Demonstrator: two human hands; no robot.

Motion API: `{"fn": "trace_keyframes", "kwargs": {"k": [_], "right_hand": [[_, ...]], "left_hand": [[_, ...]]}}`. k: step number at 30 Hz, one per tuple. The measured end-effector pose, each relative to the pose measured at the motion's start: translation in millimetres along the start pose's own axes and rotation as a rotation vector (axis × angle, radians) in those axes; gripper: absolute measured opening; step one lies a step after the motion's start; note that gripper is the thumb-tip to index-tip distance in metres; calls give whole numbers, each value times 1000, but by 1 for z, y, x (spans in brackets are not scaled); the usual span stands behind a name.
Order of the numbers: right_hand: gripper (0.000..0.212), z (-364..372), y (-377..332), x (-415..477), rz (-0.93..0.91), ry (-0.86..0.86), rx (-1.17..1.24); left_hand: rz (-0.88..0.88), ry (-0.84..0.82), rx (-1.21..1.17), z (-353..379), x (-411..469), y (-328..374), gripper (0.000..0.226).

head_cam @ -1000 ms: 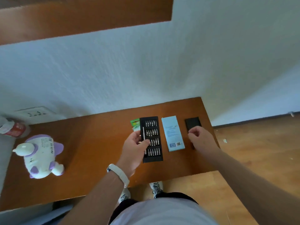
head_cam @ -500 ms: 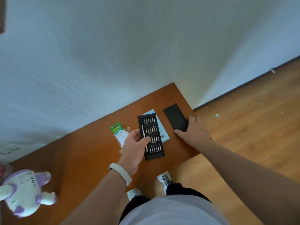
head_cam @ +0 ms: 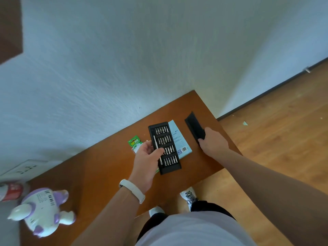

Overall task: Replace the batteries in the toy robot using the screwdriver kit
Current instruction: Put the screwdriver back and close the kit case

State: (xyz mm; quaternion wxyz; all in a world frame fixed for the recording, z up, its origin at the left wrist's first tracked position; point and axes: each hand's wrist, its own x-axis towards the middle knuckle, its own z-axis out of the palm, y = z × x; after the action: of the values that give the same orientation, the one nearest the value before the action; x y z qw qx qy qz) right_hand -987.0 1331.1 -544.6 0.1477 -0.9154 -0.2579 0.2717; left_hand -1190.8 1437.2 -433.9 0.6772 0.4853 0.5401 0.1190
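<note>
The black screwdriver kit tray (head_cam: 166, 150) with several silver bits and a slim silver driver is held up over the wooden table (head_cam: 99, 174); my left hand (head_cam: 146, 160) grips its left edge with the thumb across it. My right hand (head_cam: 213, 142) grips the near end of the kit's black cover (head_cam: 194, 127), tilted up off the table at the right. A green pack of batteries (head_cam: 135, 142) lies partly hidden behind my left hand. The white and purple toy robot (head_cam: 41, 210) lies on the table at the far left.
A light blue box (head_cam: 179, 139) lies under the tray's right side. A red and white bottle (head_cam: 10, 190) sits at the left edge beside a wall socket (head_cam: 24, 168). The table's right corner meets the white wall; wooden floor lies to the right.
The view swung left to right, so the toy now sits low left. My left hand lifted the tray over the blue box, and my right hand raised the black cover at one end.
</note>
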Motion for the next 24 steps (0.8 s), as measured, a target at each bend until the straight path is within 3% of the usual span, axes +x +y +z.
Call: {"fn": "trace_keyframes", "kwargs": {"k": [2, 5, 7, 10, 13, 16, 20, 24], "right_hand": [[17, -2, -3, -6, 11, 0, 121], [13, -7, -9, -22, 77, -73, 528], [19, -13, -17, -36, 120, -170, 810], [32, -20, -33, -55, 94, -294, 986], [43, -24, -50, -69, 57, -410, 1059], [39, -26, -71, -83, 49, -495, 1075], [30, -25, -96, -102, -114, -542, 887], [39, -19, -118, -123, -288, -577, 688]], "left_hand": [[3, 7, -24, -5, -2, 2, 23], [16, 11, -57, -13, -4, 5, 24], [20, 11, -74, -20, -6, 8, 25], [18, 18, -106, -34, -9, 12, 25], [20, 32, -131, -51, -13, 16, 26], [38, 46, -175, -69, -17, 20, 26], [73, 62, -240, -94, -24, 23, 26], [90, 118, -335, -122, -33, 24, 25]]}}
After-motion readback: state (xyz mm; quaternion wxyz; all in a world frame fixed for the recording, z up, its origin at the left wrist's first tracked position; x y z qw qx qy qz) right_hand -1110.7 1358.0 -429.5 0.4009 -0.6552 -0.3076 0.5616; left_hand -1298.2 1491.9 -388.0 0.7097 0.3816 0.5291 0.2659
